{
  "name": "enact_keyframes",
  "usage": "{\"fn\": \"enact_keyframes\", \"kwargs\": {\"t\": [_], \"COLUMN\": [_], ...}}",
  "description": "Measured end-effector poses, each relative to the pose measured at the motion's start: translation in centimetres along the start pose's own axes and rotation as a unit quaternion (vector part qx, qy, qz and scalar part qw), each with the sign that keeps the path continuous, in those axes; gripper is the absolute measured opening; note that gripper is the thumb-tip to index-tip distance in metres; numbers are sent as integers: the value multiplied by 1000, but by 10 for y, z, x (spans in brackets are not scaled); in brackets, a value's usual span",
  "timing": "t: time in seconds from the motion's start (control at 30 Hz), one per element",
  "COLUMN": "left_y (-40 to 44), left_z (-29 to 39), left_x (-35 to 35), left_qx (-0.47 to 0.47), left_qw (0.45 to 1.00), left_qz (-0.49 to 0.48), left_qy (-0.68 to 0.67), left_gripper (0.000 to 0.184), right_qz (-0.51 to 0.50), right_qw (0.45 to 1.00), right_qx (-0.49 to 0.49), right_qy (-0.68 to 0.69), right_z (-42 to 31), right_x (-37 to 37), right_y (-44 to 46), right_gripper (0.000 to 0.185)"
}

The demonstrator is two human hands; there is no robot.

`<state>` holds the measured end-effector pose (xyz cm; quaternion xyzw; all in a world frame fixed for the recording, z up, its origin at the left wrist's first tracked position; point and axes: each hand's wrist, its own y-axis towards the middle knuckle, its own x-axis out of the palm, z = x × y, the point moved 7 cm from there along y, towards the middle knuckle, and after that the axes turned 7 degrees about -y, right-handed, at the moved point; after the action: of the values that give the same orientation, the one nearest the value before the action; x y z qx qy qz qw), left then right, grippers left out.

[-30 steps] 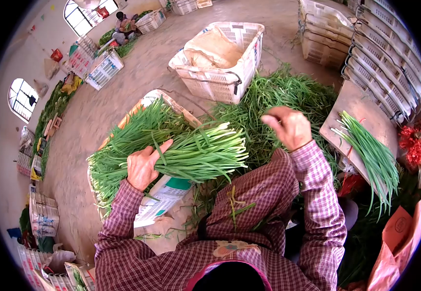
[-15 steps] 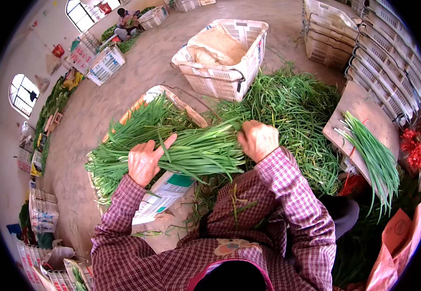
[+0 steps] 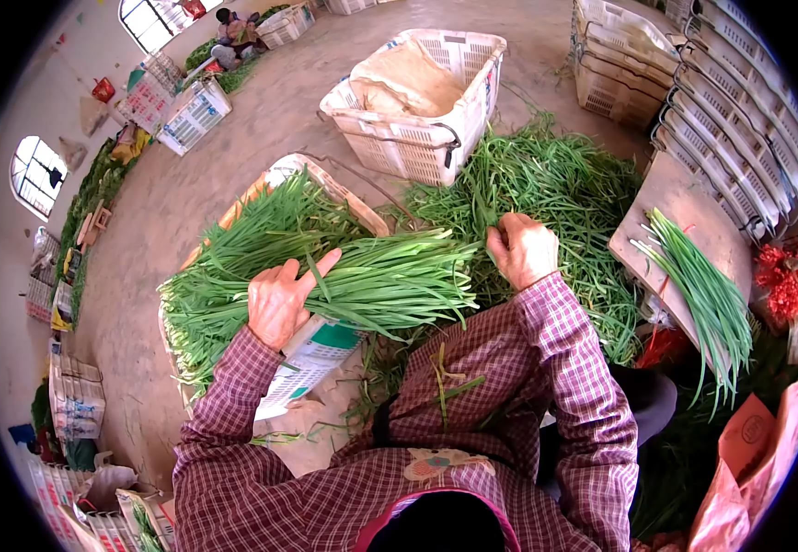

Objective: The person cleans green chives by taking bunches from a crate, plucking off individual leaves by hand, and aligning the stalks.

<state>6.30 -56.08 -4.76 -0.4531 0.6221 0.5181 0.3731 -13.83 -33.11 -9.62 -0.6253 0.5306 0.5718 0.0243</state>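
Note:
My left hand [image 3: 277, 296] lies over a thick bunch of garlic chives [image 3: 390, 276], its index finger stretched out along the leaves and the other fingers curled into the bunch. The bunch rests across a crate [image 3: 353, 213] filled with more green leaves. Just right of the leaf tips, my right hand [image 3: 523, 250] is raised with thumb and fingers pinched together. Whatever is between those fingers is too small to tell. Below and behind it spreads a big loose heap of green leaves [image 3: 564, 184].
A white crate [image 3: 390, 147] holding a tan sack stands ahead. To the right, a tied bundle of chives [image 3: 698, 285] lies on a board [image 3: 642, 235], near red ties [image 3: 782, 276] and stacked crates [image 3: 730, 120]. Another person [image 3: 236, 35] sits far back left.
My right hand has moved right, away from the leaf tips of the bunch. My left hand stays on the bunch, nearly unmoved. The view has shifted slightly.

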Motion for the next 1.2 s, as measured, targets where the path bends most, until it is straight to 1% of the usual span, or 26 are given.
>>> {"fn": "enact_keyframes", "kwargs": {"t": [0.13,0.2,0.27,0.3,0.33,0.37,0.4,0.43,0.47,0.53,0.57,0.63,0.67,0.7,0.73,0.77,0.83,0.87,0.9,0.93,1.0,1.03,1.07,1.13,1.17,1.2], "left_y": [-1,-2,-3,-3,-4,-7,-11,-18,-24,-27,-27,-24,-21,-21,-21,-19,-18,-18,-17,-16,-14,-13,-12,-10,-10,-10], "left_z": [-1,-2,-1,-1,-3,-9,-15,-25,-35,-38,-38,-38,-38,-38,-36,-34,-32,-32,-30,-27,-23,-20,-18,-17,-17,-18], "left_x": [2,3,3,2,2,0,-2,-3,0,-6,-4,-4,-5,-5,-5,-7,-6,-6,-8,-9,-8,-10,-12,-13,-11,-9], "left_qx": [0,-7,-10,-14,-14,-27,-39,-57,-76,-92,-90,-80,-79,-79,-79,-93,-93,-96,-95,-96,-94,-81,-68,-77,-83,-89], "left_qw": [1000,1000,999,999,999,998,997,996,995,995,995,992,992,992,992,991,991,990,990,989,989,988,986,987,987,988], "left_qz": [10,13,13,12,12,20,29,44,42,41,41,86,89,88,84,73,74,75,75,73,71,90,110,101,90,78], "left_qy": [-14,-25,-28,-31,-32,-46,-60,-61,-43,-28,-28,-41,-39,-46,-52,-55,-65,-73,-73,-83,-93,-99,-105,-102,-100,-99], "left_gripper": [87,87,87,87,87,87,86,85,85,85,85,85,85,85,85,84,83,83,83,82,80,79,77,74,74,73], "right_qz": [25,16,26,33,-6,10,-19,9,5,-16,-80,-219,-204,-155,-119,-75,-74,-111,-148,-95,-83,-75,-88,16,17,43], "right_qw": [999,999,998,998,992,989,978,976,964,966,963,934,954,976,989,993,977,973,968,976,987,986,982,987,987,990], "right_qx": [23,40,62,51,118,122,195,199,223,155,160,188,153,131,83,35,13,38,67,49,57,71,89,45,46,28], "right_qy": [8,12,-5,-19,-53,-77,-78,-92,-145,-207,-203,-209,-160,-79,-15,84,198,201,189,189,129,133,140,150,150,132], "right_z": [8,16,26,31,45,69,95,134,153,159,162,125,99,76,49,28,-9,-25,-34,-46,-61,-64,-67,-72,-70,-70], "right_x": [-3,-3,-2,-1,7,6,-5,-8,-18,-19,-4,10,7,7,1,4,7,9,17,14,14,16,18,14,17,14], "right_y": [1,1,0,-2,-2,-3,-6,-14,-18,-18,-23,-23,-19,-18,-13,-14,-14,-15,-16,-17,-15,-15,-14,-13,-13,-12], "right_gripper": [19,19,20,18,16,16,19,18,18,15,16,22,20,15,13,13,20,25,36,46,49,48,38,26,26,21]}}
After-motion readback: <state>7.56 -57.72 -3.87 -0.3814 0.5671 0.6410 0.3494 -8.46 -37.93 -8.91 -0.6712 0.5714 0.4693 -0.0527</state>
